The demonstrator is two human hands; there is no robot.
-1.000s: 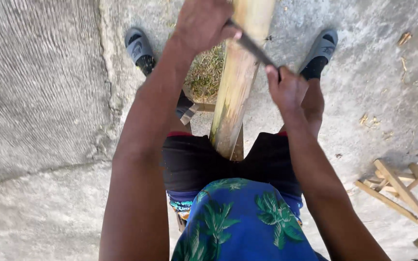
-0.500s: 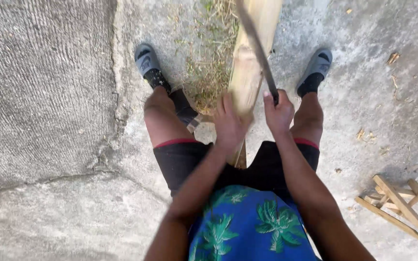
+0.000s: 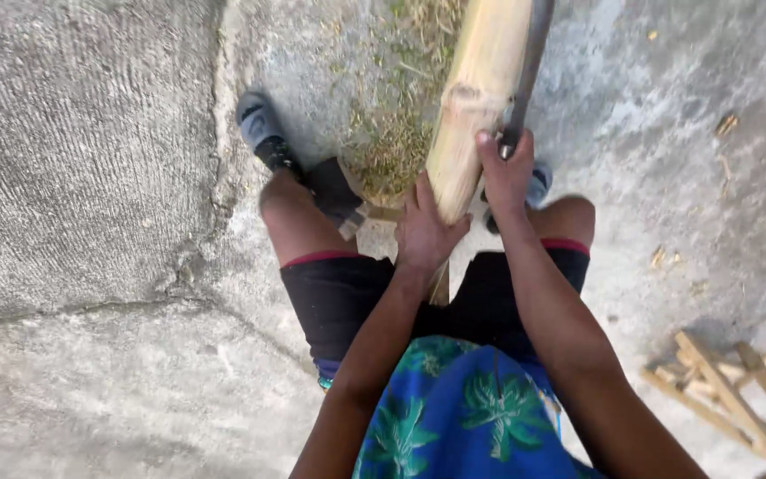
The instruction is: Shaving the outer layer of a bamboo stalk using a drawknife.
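Bamboo pole (image 3: 480, 98) standing between the knees, base tucked near the lap, running up out of frame over the concrete floor (image 3: 90, 177). Left hand (image 3: 425, 232) with fingers wrapped round the lower pole, steadying it. Right hand (image 3: 505, 173) closed tight on the handle of a long dark blade (image 3: 529, 62) laid along the pole's right side. Looks like mid-shaving. Dry shavings (image 3: 392, 133) piled ahead, wooden frame (image 3: 729, 399) off right. Probably needs a firm, controlled draw, clear of that lower hand.

Wooden frame (image 3: 733, 390), dry grass (image 3: 396, 133), concrete (image 3: 82, 177)
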